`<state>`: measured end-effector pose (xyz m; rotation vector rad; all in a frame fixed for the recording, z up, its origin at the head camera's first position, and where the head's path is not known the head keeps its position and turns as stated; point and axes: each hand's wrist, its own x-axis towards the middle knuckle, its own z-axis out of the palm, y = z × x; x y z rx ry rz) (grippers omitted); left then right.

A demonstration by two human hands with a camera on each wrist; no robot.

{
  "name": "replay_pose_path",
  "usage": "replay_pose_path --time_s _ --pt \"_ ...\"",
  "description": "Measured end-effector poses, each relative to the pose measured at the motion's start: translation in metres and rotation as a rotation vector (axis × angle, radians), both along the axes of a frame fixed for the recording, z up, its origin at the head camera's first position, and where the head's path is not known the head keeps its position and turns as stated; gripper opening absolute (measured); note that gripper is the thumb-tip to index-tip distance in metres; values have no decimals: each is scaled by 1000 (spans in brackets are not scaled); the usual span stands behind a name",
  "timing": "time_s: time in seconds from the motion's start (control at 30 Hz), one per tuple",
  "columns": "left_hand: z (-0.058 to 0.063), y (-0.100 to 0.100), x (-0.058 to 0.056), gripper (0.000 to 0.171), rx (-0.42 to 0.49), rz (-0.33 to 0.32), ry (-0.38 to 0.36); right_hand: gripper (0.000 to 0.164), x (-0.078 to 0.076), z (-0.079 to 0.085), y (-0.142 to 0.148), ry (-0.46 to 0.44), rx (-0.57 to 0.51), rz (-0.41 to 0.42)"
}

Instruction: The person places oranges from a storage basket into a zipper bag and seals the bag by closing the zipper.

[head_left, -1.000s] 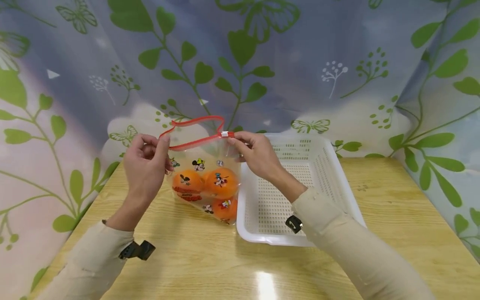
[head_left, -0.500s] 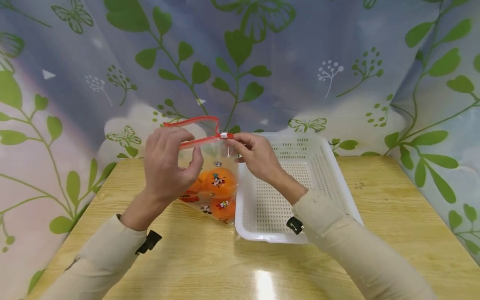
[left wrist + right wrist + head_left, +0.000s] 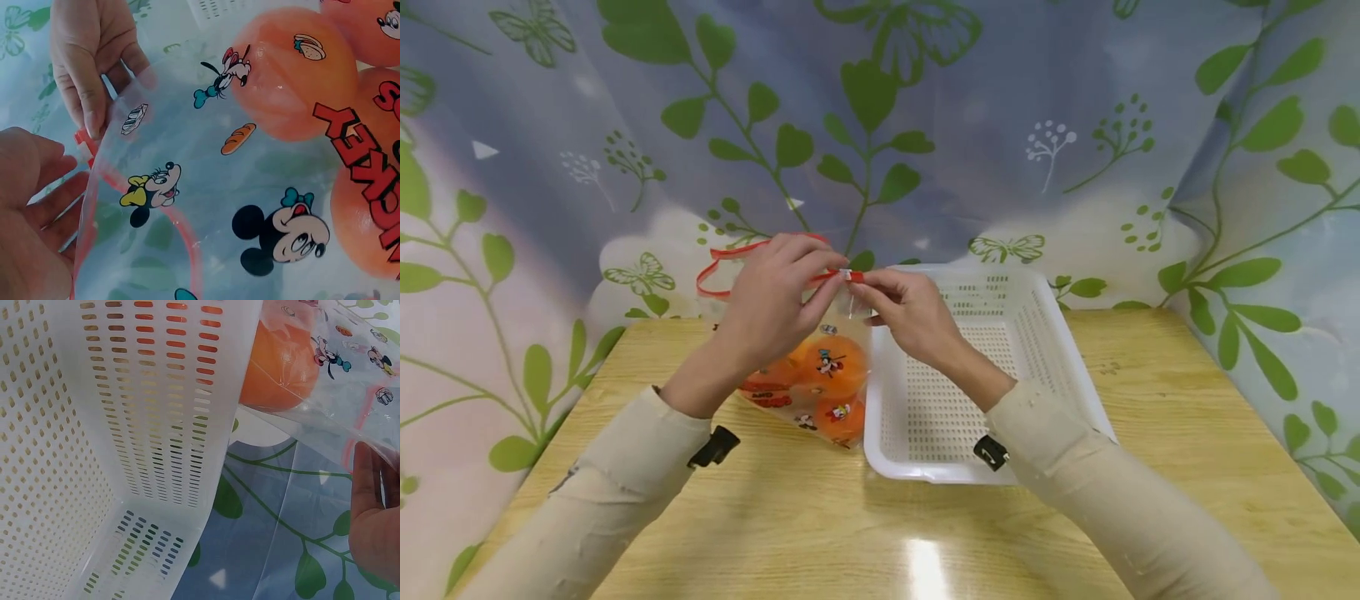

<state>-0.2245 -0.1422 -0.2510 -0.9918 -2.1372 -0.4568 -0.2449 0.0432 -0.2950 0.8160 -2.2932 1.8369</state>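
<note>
A clear zip bag [image 3: 805, 410] printed with cartoon figures holds several oranges [image 3: 835, 367] and leans at the basket's left side. Its red-edged mouth gapes on the left, partly hidden behind my left hand [image 3: 778, 296]. With thumb and forefinger, that hand pinches the zip at its white slider [image 3: 847, 275]. My right hand [image 3: 913, 312] pinches the red end of the zip just to the right, so both sets of fingertips nearly meet. In the left wrist view, oranges [image 3: 294, 75] show through the printed film, and the slider [image 3: 86, 152] sits between the two hands.
A white perforated plastic basket [image 3: 874, 417] stands right of the bag, under my right forearm, with nothing in it. Both rest on a wooden table [image 3: 790, 525]. A curtain [image 3: 970, 167] printed with green leaves and butterflies hangs close behind.
My left hand has left the bag mouth's left edge and moved right to the slider, where it now pinches. The right hand keeps its pinch on the zip end.
</note>
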Motion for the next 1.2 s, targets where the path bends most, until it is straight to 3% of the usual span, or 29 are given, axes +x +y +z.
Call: replay_pose_path --time_s 0.33,0.6,0.9,1.2 --pt "0 -4 -9 12 -47 7 -26 22 2 3 1 -9 11 21" --pt "1 -8 -15 13 -59 -69 -157 23 2 2 3 -12 26 18" --pt "-1 -9 -17 11 -112 -22 -148 23 2 2 4 8 48 8" --pt "1 -10 -15 12 -219 33 -192 22 4 1 4 18 36 2"
